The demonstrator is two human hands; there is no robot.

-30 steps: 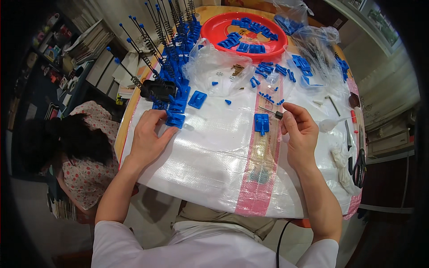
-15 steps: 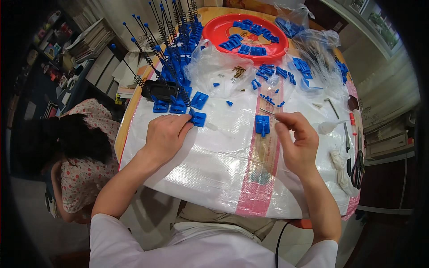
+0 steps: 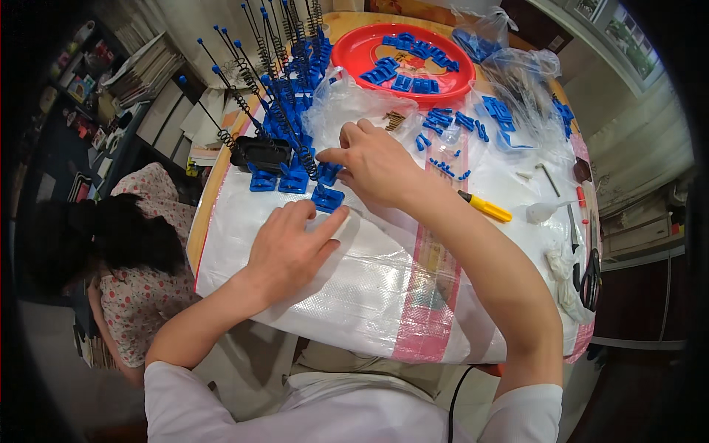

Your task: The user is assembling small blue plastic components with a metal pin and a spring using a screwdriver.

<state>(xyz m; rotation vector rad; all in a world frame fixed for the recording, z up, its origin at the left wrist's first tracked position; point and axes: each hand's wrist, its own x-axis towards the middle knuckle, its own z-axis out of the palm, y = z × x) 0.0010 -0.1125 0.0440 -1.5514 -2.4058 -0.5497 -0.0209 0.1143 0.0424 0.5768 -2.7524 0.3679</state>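
My left hand (image 3: 289, 242) lies low over the white sheet with its fingers loosely spread. Its fingertips are at the front edge of a blue plastic base (image 3: 326, 198). My right hand (image 3: 378, 161) reaches across from the right, index finger and thumb apart, beside a second blue base (image 3: 329, 173) partly hidden by the hand. Close to its index finger stands a black coil spring (image 3: 305, 161). A yellow-handled tool (image 3: 490, 207) with a dark end lies right of my right forearm; the forearm hides part of the sheet beneath.
Many blue bases with springs and blue-tipped rods crowd the left, around a black tray (image 3: 260, 153). Behind are a red basin (image 3: 473, 77) of blue parts, brass screws (image 3: 395, 120) and plastic bags. Scissors (image 3: 591, 280) and a white bottle (image 3: 541, 213) lie right. A person (image 3: 133, 266) sits at left.
My right hand has swung left across the sheet, and the thin metal shaft is out of its fingers. My left hand has drawn back slightly toward me. The yellow-handled tool now shows at right.
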